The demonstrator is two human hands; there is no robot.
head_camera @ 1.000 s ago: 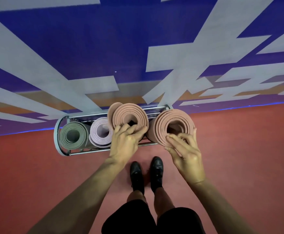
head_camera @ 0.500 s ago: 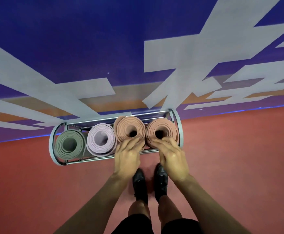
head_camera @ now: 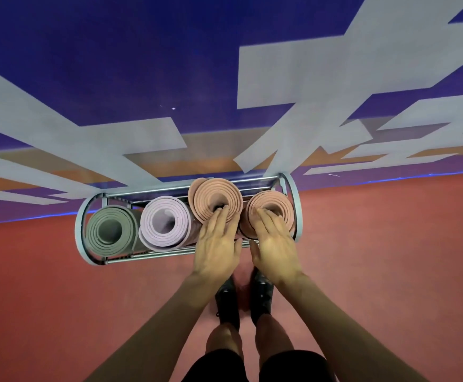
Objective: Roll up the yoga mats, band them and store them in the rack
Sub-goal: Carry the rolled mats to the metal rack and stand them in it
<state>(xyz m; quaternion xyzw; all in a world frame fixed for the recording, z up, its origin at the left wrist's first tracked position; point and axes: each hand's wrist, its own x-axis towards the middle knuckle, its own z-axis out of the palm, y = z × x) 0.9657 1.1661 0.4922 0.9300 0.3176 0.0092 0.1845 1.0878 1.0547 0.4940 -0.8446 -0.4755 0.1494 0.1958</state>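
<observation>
Looking down from the head: four rolled mats stood in a row inside the grey metal wire rack (head_camera: pixel 78 230), which sat on the red floor (head_camera: pixel 59 312) next to a blue and grey painted wall.
Mats in the row: the green rolled foam mat (head_camera: pixel 109 230) was on the far left, then the lilac rolled foam mat (head_camera: pixel 164 224), then the left peach rolled foam mat (head_camera: pixel 211 193), then the right peach rolled foam mat (head_camera: pixel 282 202), each touching the next.
Left hand (head_camera: pixel 216 249): it lay flat with straight fingers on top of the left peach roll, gripping nothing.
Right hand (head_camera: pixel 275 250): it also lay flat with straight fingers, on top of the right peach roll.
Which way they pointed: every roll stood on its end, so the long way ran up and down and the swirly ends faced up.
Left peach roll: it stuck up higher than the others, and its rings looked uneven.
How they would feel: I think soft, light, squashy and a bit grippy.
Where to hold: best around the fat side of the roll. Pulling the inner ring could slide the middle out.
Bands: I could not see any from above.
Feet: black shoes (head_camera: pixel 227 301) stood just behind the rack.
</observation>
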